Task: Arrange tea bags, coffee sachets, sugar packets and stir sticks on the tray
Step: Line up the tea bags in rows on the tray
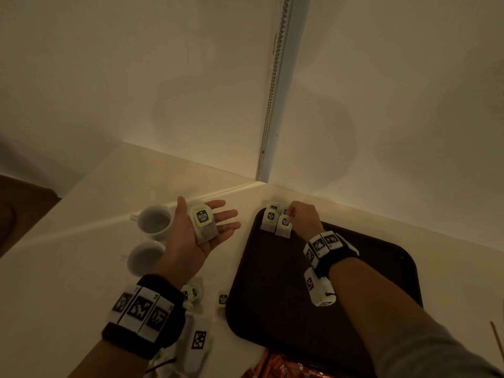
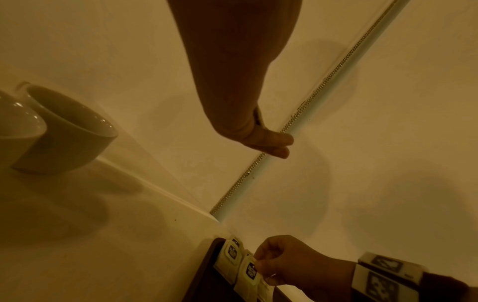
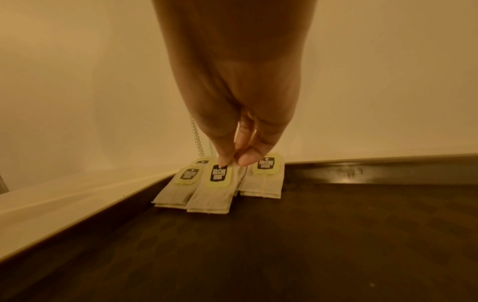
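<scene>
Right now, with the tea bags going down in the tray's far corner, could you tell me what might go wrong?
1. The right hand pinches a tea bag overlapping its neighbours; lifting away could drag the row crooked.
2. The spare tea bag lies loose on the open left hand; tilting the palm may drop it.
3. The left forearm sits near two cups; a careless sweep might knock them.

Right hand at tray's far corner.
Fingertips pinch one tea bag; others lie beside it.
</scene>
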Demonstrator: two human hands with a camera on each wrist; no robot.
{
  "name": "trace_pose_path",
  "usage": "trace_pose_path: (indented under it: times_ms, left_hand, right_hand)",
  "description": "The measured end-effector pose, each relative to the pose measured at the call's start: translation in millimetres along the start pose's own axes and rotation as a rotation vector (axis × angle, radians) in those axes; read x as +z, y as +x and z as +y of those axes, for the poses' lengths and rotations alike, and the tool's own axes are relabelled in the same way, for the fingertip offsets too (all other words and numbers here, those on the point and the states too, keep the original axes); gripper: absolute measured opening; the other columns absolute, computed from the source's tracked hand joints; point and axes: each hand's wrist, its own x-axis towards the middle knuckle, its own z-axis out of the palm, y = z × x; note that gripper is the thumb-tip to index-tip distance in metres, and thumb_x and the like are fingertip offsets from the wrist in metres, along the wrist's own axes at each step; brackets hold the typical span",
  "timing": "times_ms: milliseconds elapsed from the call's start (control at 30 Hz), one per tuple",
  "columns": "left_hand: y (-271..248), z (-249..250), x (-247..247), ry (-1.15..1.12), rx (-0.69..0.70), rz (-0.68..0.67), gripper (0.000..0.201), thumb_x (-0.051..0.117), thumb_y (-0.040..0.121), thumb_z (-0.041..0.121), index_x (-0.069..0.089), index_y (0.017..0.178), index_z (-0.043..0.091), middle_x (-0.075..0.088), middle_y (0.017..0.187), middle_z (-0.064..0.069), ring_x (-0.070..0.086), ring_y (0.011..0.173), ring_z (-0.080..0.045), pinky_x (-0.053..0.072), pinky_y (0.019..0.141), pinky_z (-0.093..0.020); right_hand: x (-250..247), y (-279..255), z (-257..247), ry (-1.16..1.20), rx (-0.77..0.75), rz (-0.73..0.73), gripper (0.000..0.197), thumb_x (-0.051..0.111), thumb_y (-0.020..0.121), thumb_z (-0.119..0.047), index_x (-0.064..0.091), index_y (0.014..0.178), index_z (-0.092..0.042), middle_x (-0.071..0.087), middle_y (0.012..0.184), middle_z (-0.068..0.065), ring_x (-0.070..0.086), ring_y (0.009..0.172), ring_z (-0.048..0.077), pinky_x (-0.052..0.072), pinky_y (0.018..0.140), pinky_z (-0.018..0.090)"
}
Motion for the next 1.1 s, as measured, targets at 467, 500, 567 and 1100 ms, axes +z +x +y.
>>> trace_pose_path:
  times_ms: [467,500,567,1100]
  left_hand:
    - [1,1,28,0.15,-0.114,-0.261,0.09,0.01,0.078,0.076,0.048,0.134,0.017,0.068,0.113,-0.021,0.066,0.102,-0.036,0.058,0.073,-0.032]
    - [0,2,31,0.157,-0.101,-0.285,0.09,0.013,0.075,0.076,0.05,0.134,0.018,0.068,0.114,-0.019,0.066,0.103,-0.036,0.058,0.074,-0.033]
    - [-3,4,37,0.153,-0.066,-0.303,0.084,0.021,0.073,0.074,0.055,0.127,0.019,0.069,0.112,-0.016,0.067,0.102,-0.032,0.058,0.075,-0.033]
    - [-27,-4,56,0.259,0.23,-0.36,0.021,0.063,0.076,0.023,0.07,0.095,0.023,0.073,0.102,0.002,0.069,0.092,-0.017,0.053,0.065,-0.022]
  right_hand:
    - [-74,-54,-128,0.347,-0.662,-0.241,0.012,0.071,0.083,-0.022,0.068,0.094,-0.02,0.058,0.097,-0.003,0.05,0.085,-0.01,0.037,0.073,0.005]
    - [-80,-57,-134,0.318,-0.682,-0.278,0.01,0.072,0.082,-0.022,0.069,0.091,-0.02,0.058,0.095,-0.005,0.051,0.085,-0.006,0.038,0.073,0.006]
    - [-89,-60,-141,0.289,-0.683,-0.307,0.005,0.072,0.082,-0.022,0.068,0.085,-0.019,0.059,0.087,-0.01,0.055,0.083,0.002,0.04,0.07,0.009]
    - [-157,-100,-186,0.037,-0.733,-0.156,0.002,0.074,0.077,-0.02,0.074,0.078,-0.018,0.068,0.067,-0.006,0.06,0.06,0.001,0.042,0.057,0.01]
